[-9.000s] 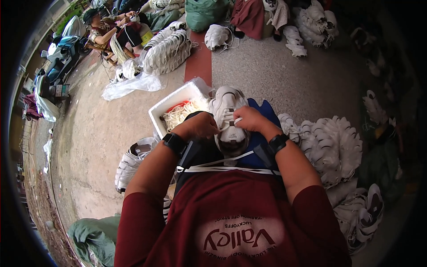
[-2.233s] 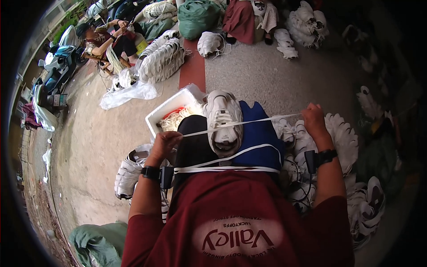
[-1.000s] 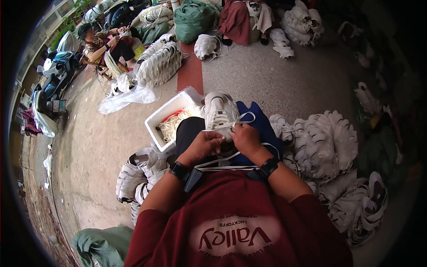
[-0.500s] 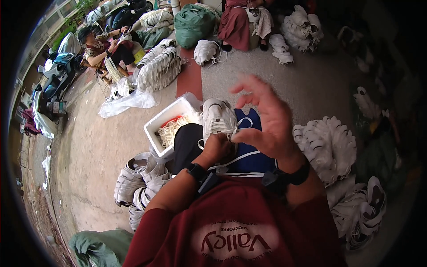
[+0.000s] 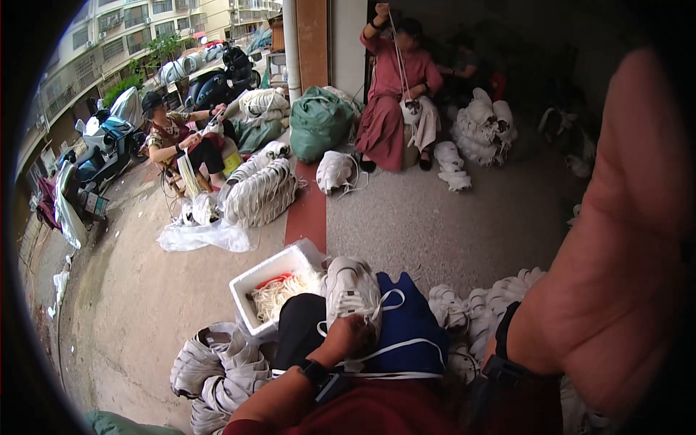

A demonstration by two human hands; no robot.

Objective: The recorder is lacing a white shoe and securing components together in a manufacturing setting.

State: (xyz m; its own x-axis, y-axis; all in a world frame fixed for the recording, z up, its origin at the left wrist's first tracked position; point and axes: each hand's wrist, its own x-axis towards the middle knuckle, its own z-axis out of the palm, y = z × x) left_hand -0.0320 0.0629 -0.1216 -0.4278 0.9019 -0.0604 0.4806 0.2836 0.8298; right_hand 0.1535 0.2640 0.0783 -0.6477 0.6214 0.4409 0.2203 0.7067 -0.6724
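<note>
A white shoe upper (image 5: 353,290) with a loose white lace (image 5: 394,299) rests on my lap, toe pointing away from me. My left hand (image 5: 351,336) is closed on its ankle end, and the fingers are partly hidden there. Blue cloth (image 5: 413,322) covers my lap right of the upper, with a long stretch of lace across it. Raised at the right and very near the view is my right hand (image 5: 616,254). It looks open, its palm showing and a digit stretched upward; the dark rim hides the other fingers. I see nothing held in it.
A white foam box (image 5: 246,297) of laces (image 5: 279,296) stands left of my knee. Nested uppers lie at left (image 5: 217,370) and right (image 5: 500,304). Ahead are more stacked uppers (image 5: 261,192), a green sack (image 5: 320,123) and two seated people, one pulling a lace high.
The view has tilted up, showing more of the yard. My right hand has risen from beside the upper to the far right, much nearer the view. My left hand stays on the upper.
</note>
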